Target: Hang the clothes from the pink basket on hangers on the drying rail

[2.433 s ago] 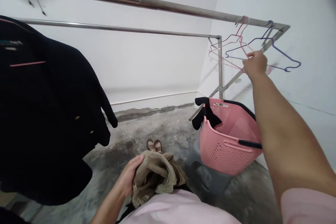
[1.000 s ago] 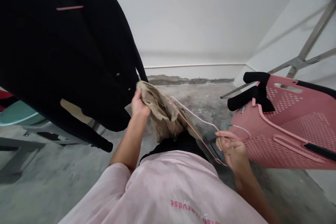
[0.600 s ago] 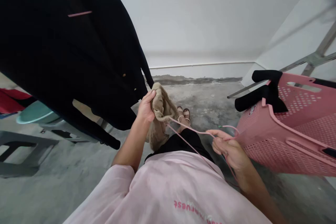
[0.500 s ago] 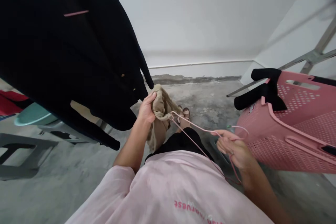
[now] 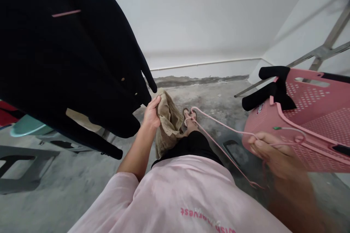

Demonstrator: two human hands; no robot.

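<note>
A bunched khaki cloth garment hangs from my left hand, whose fingers and thumb are closed on its upper edge; its exact kind does not show. My right hand, a little blurred, grips a pink wire clothes hanger near its neck. The hanger's hook, with a green tip, points toward the pink basket. One corner of the hanger reaches left over my feet, apart from the garment. Left of my left hand hangs a dark jacket with gold buttons, a pink bar showing inside its collar.
A pink perforated basket with black cloth over its rim stands at right, before a metal frame. Behind the jacket at left are a teal basin and a grey stool. A white wall rises ahead.
My right hand has moved right with the hanger. The hanger's corner, at the garment before, is now away from it. The garment's top hangs looser in my left hand.
</note>
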